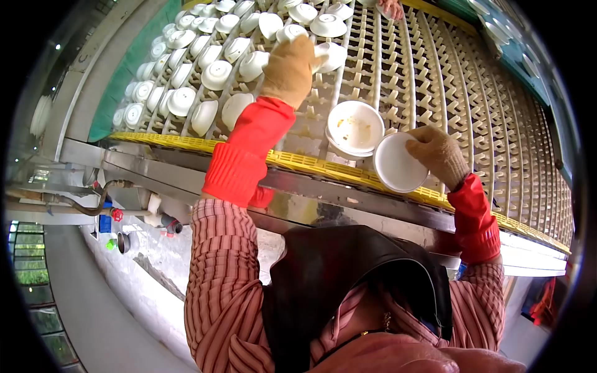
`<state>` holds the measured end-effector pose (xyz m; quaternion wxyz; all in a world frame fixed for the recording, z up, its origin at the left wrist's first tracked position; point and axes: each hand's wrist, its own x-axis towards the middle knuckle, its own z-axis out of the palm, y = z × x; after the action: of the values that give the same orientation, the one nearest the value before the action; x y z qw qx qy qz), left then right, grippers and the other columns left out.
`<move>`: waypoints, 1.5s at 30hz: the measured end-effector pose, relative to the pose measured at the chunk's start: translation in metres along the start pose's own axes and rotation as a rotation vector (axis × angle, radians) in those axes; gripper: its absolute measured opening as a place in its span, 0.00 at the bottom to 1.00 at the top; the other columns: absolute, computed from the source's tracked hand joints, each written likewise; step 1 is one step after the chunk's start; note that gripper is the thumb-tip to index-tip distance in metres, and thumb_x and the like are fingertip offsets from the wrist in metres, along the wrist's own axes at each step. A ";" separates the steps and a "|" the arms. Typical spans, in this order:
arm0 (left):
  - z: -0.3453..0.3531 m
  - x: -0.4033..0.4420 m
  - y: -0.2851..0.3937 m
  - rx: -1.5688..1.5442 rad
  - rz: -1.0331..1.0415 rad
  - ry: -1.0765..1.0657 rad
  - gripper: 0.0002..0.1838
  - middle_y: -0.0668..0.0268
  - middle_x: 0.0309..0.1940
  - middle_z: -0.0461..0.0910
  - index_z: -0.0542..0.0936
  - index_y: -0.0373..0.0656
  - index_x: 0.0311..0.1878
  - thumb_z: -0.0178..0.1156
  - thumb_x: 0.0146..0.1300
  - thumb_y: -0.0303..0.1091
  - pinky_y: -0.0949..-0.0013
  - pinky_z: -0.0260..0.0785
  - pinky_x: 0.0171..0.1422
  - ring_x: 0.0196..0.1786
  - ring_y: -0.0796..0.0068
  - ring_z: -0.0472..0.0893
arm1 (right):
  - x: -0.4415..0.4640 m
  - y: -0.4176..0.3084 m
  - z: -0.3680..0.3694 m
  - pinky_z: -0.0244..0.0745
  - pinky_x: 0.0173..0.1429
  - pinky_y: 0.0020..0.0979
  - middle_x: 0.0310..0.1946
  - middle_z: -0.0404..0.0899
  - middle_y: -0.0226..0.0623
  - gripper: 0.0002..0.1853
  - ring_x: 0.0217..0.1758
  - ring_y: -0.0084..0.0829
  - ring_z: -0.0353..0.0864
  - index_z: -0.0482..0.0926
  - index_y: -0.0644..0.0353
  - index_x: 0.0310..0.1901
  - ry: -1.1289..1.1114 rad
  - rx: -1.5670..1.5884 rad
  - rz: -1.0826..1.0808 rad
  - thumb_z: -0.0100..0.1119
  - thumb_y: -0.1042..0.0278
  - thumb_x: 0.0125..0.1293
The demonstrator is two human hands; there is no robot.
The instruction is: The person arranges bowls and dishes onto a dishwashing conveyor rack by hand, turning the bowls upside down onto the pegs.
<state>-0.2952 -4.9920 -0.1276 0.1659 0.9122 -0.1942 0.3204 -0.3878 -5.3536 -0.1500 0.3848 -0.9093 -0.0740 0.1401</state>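
My left hand [289, 71], in a tan glove with a red cuff, reaches over the rack conveyor. Its thumb lies against a white bowl [331, 57] and the fingers are curled, partly hidden from above. In my right hand [439, 153], gloved the same way, is a white bowl [397, 171] tipped with its inside facing up, the thumb over its rim. Just left of it a stack of white bowls [356, 149] stands upright on the conveyor, with yellowish food bits inside the top one.
Many white bowls [217, 75] lie tilted or upside down in rows on the left of the pegged conveyor [491, 130]. A yellow edge strip [323, 169] runs along its near side. At the top, another person's hand [392, 8] is near the pegs. Pipes [81, 202] are at lower left.
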 end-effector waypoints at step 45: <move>-0.086 -0.097 0.074 -0.390 -0.921 -0.014 0.21 0.61 0.44 0.92 0.91 0.49 0.64 0.72 0.67 0.30 0.61 0.82 0.54 0.46 0.67 0.90 | 0.047 -0.013 -0.046 0.97 0.47 0.42 0.48 0.93 0.51 0.28 0.44 0.40 0.97 0.78 0.58 0.76 -0.014 -0.253 -0.679 0.70 0.60 0.80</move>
<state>-0.4440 -4.9958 -0.1137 0.4564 0.8574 0.1711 0.1655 -0.3286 -5.3647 -0.1192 0.2934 -0.8724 -0.3910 0.0004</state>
